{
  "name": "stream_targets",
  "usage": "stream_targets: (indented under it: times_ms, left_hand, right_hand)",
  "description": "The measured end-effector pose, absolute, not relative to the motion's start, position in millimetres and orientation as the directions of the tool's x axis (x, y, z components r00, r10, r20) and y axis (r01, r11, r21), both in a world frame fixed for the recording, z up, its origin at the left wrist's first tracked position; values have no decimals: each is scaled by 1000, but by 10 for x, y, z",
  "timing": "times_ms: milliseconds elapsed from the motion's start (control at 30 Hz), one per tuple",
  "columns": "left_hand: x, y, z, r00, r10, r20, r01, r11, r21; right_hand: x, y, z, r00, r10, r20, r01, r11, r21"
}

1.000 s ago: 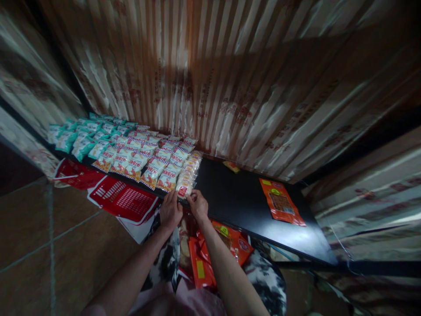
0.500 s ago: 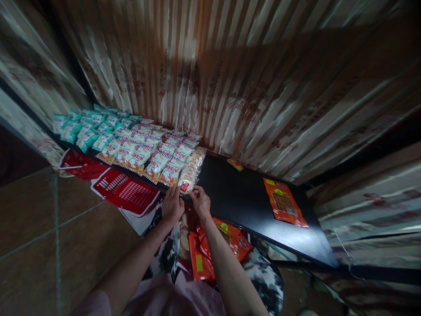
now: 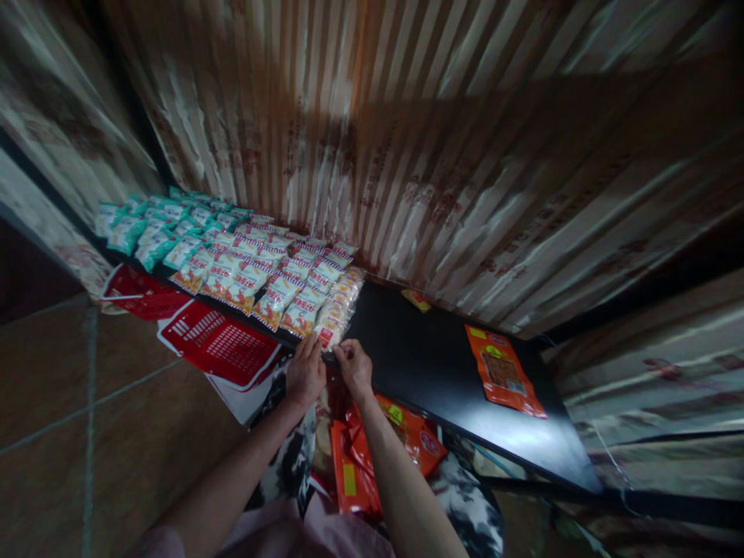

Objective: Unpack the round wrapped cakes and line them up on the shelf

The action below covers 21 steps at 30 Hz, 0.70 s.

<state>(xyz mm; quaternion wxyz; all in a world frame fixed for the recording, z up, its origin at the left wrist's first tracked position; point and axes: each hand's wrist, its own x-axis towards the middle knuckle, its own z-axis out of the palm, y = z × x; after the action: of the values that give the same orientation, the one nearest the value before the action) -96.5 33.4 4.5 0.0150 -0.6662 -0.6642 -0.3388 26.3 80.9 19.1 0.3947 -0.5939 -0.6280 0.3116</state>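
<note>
A clear-wrapped pale snack pack point(image 3: 326, 335) with a red label lies at the front end of a row of similar packs point(image 3: 346, 291), by the black shelf's front edge. My left hand point(image 3: 306, 372) has its fingertips on the pack's lower left edge. At its lower right corner is my right hand point(image 3: 356, 367), thumb and fingers pinched together on the wrapper. Left of this row stand several rows of white-and-orange snack bags point(image 3: 256, 271). Below my hands, orange packets point(image 3: 401, 434) rest on my lap.
Teal snack bags point(image 3: 156, 229) fill the left end of the black shelf point(image 3: 407, 353). An orange packet point(image 3: 503, 368) lies on its right part, and a small yellow packet point(image 3: 416, 300) at the back. Red baskets point(image 3: 218, 341) stand below on the left. A striped curtain point(image 3: 372, 139) hangs behind.
The view has tipped slightly, so the shelf sits a little lower. My right fingers have drawn closer together at the pack's corner; the left hand stays at its other side.
</note>
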Motion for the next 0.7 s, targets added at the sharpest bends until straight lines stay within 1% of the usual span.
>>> stream_targets:
  times_ms: [133,300,467,700]
  left_hand:
    - [-961,339,33,-82,886,456,897,-135,422]
    - [-930,344,65,-77,903,423,907,-113,405]
    - [-884,341,82,-90,902,422,910,-98,403]
    - [-859,342,63,-101,893,438,915,-89,393]
  right_hand:
    - [267,804,176,-11,989,146,487,133,-863]
    - [274,812,146,-44,986,161,495,162,-854]
    - [281,816,146,-46,985,168,501,168,-849]
    - [265,816,183,-23,985,170,553,154,-819]
